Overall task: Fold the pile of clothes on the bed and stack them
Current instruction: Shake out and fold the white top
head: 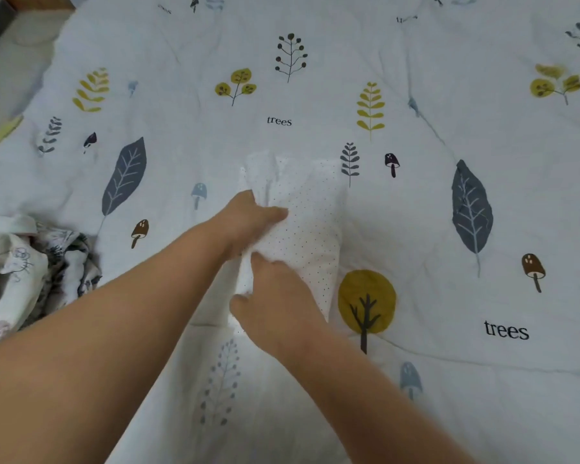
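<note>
The left hand grips the upper left edge of a white dotted garment, its fingers curled into the cloth and a ridge of fabric bunched under them. The right hand takes the same edge lower down, thumb and fingers closing on the hem nearer the person; how firm that pinch is cannot be told, since the fingertips sink into the folds. Both forearms reach in from the lower left, the two hands close together along one side of the piece.

The garment lies near the middle of the bed, already narrowed to a long strip with its far end rumpled. Judging by this, a lengthwise fold is in hand. The next move likely calls for carrying the gripped edge across or bringing the far end towards the near one, and then pressing the layers flat, because the thin cloth looks limp and apt to slip out of line.

The fabric is light, soft and finely speckled with dark dots. Beneath it spreads a quilted duvet, pale, puffy, printed with leaves, mushrooms and trees. At the left edge waits the pile of clothes, crumpled and patterned, unfolded.
</note>
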The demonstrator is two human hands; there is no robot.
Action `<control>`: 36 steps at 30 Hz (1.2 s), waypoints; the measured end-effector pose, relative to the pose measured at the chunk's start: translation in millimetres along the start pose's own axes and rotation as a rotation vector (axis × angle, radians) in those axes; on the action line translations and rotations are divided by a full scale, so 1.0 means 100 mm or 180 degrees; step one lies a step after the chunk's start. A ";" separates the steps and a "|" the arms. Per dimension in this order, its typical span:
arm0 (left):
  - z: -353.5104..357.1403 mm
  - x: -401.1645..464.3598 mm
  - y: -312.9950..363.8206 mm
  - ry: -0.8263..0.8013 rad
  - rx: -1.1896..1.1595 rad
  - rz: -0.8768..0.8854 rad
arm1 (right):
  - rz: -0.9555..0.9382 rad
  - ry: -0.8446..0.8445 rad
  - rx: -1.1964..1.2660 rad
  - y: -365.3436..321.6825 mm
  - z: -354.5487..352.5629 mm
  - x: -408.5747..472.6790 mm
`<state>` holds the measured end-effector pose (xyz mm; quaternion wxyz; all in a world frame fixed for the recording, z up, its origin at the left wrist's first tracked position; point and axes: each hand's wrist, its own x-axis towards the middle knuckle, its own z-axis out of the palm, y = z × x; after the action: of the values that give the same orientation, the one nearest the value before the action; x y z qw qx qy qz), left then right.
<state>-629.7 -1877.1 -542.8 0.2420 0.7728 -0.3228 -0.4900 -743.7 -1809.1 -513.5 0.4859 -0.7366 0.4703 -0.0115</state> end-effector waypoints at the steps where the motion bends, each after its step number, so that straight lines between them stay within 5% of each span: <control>1: 0.00 0.03 -0.06 0.0230 0.0471 0.0090 | 0.0023 0.0028 -0.0079 0.05 0.03 -0.01; 5: 0.10 -0.01 -0.21 0.1625 0.1038 0.0748 | -0.0067 0.1336 -0.0522 0.31 0.05 0.02; 7: 0.16 -0.06 -0.28 0.2069 0.1305 0.1490 | -0.0041 0.1482 -0.0911 0.44 0.06 0.11; 10: 0.25 -0.05 -0.48 0.1388 0.2278 0.2115 | 0.0194 0.0887 -0.1554 0.65 0.12 0.28; 12: 0.29 0.02 -0.64 0.0731 0.2702 0.1675 | 0.0253 0.0575 -0.1748 0.76 0.16 0.35; 15: 0.30 0.13 -0.75 0.0410 0.2788 0.1374 | 0.0291 0.0371 -0.1718 0.83 0.18 0.40; 19: 0.30 0.02 -0.67 0.0930 0.2089 0.1524 | 0.0071 0.0602 -0.1375 0.78 0.09 0.37; 22: 0.24 -0.08 -0.57 0.1627 0.1079 0.0694 | -0.0086 0.1629 -0.0419 0.73 -0.05 0.31; 25: 0.11 -0.08 -0.49 0.1011 0.0247 -0.0200 | 0.0437 0.1944 0.0706 0.74 -0.19 0.36; 30: 0.07 -0.18 -0.50 0.0325 -0.0232 0.0519 | 0.0750 0.1478 0.1496 0.75 -0.23 0.44; 36: 0.03 -0.35 -0.53 -0.0261 -0.0779 0.0453 | 0.1009 0.1060 0.2743 0.65 -0.20 0.32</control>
<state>-629.2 -1816.0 -559.0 0.3552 0.6920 -0.3243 -0.5384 -780.1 -1851.2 -564.5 0.6606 -0.3759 0.6004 -0.2486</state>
